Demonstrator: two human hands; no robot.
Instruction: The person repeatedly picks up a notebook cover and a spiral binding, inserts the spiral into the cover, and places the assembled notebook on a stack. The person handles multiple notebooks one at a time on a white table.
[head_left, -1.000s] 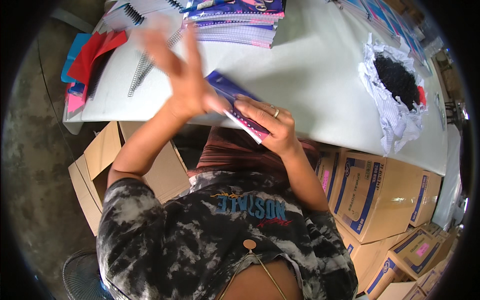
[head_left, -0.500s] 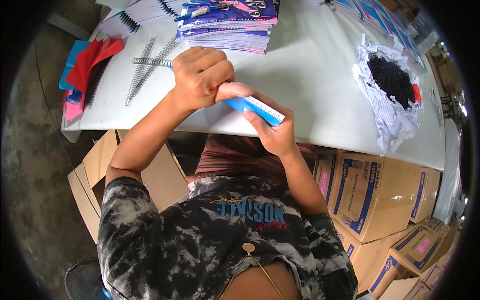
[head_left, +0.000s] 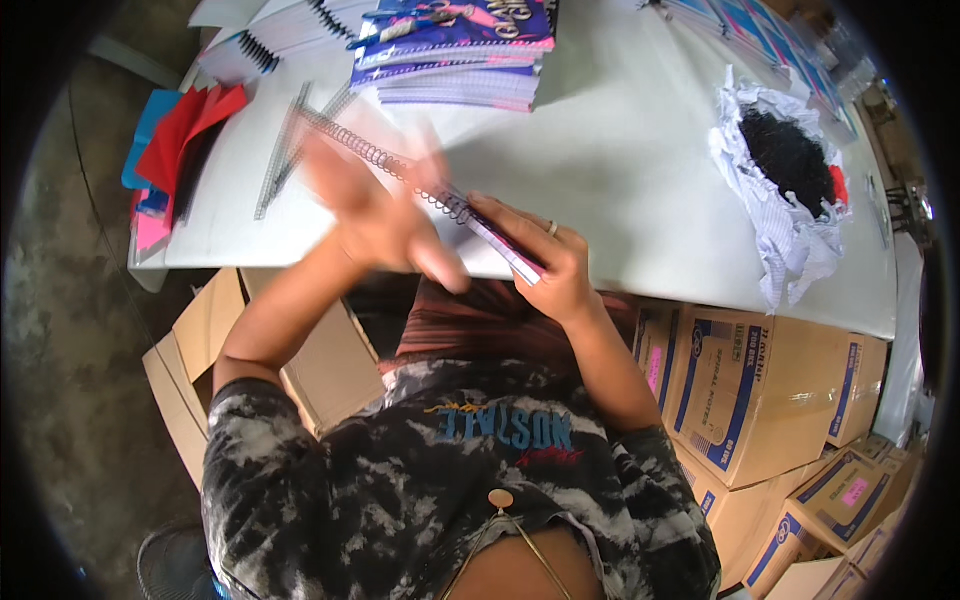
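Observation:
My right hand (head_left: 558, 268) is closed around a thin notebook (head_left: 518, 258), held edge-on above the front of the table. A long metal spiral coil (head_left: 372, 154) runs through the notebook's bound edge and sticks out well past it to the far left. My left hand (head_left: 375, 215) is smeared by motion just beneath the coil; its fingers look spread and nothing shows in its grip. Whether it touches the coil I cannot tell. Loose metal coils (head_left: 270, 175) lie crossed on the table beyond it.
On the white table (head_left: 620, 180) stands a notebook stack (head_left: 455, 80) with pens (head_left: 400, 28) on top. Red covers (head_left: 190, 130) lie at the left edge. Crumpled paper (head_left: 770, 240) holds black scraps (head_left: 785, 150) at right. Cardboard boxes (head_left: 745, 390) sit below the table.
My left hand has come off the notebook's bound edge and opened. The notebook has turned edge-on in my right hand, so the protruding coil now shows along its length.

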